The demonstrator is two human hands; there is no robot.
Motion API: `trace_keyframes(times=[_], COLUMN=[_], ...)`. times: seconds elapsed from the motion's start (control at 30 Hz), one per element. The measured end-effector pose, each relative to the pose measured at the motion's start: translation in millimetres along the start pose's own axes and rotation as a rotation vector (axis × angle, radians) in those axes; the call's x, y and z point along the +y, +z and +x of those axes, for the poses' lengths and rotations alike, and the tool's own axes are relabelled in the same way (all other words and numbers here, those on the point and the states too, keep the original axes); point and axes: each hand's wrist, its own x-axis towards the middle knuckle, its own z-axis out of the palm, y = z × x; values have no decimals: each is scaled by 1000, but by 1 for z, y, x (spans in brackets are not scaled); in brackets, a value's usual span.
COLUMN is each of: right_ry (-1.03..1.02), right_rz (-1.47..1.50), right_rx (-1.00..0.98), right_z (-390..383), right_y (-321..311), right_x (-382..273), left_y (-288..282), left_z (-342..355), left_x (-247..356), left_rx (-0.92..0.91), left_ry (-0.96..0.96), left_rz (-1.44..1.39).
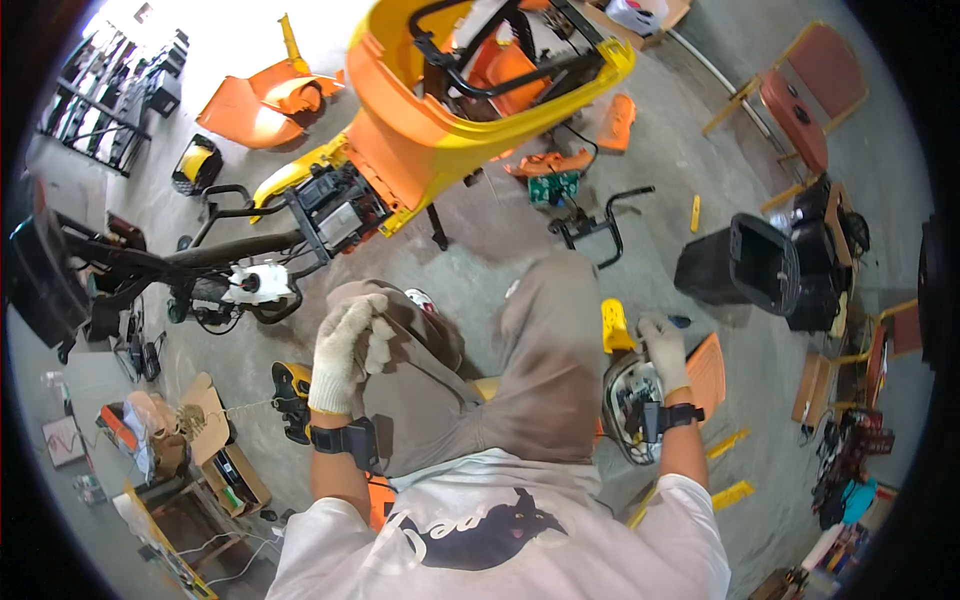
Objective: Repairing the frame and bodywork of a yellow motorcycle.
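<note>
My left hand [350, 345], in a cream knit glove, rests on my left knee with its fingers loosely bent and apart, holding nothing visible. My right hand [660, 345], also gloved, hangs beside my right thigh above a silver-and-black lamp-like housing [628, 420], fingers slightly bent and apart; contact is unclear. Near it lie a yellow plastic piece [615, 325], a small dark object [679, 321] and an orange panel [705, 375]. Ahead stands a partly dismantled orange and yellow vehicle body [400, 160] on a black frame [180, 260]. A black-and-yellow part [291, 400] lies by my left leg.
Loose orange panels [240, 110], a circuit board [550, 188] and a bent black bar [610, 225] lie on the concrete floor [470, 230]. At right are a black bin [720, 260] and chairs [800, 100]. Cardboard boxes [220, 460] and cables sit at lower left, a metal rack [100, 100] at upper left.
</note>
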Motion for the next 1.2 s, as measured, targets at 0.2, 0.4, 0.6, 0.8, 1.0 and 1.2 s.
trace_keyframes(times=[0.2,0.4,0.6,0.8,1.0,1.2], right_ry=[-393,-706,-1271,-1085,-1099,-1325], right_rz=[-409,-659,-618,-917,-1016,-847], right_rx=[17,35,134,-100,-37,12], right_z=[-40,-86,-76,-60,-59,-65], right_y=[-7,8,65,134,190,182], right_x=[-178,-289,-359,-410,-411,-413], left_y=[-17,-15,-14,-15,-17,-3], left_z=[0,2,-2,0,7,4], left_x=[4,4,3,-1,0,3], left_rx=[-11,-45,-64,-54,-36,0], left_ry=[12,21,49,29,17,81], left_rz=[-54,-59,-29,-51,-18,197])
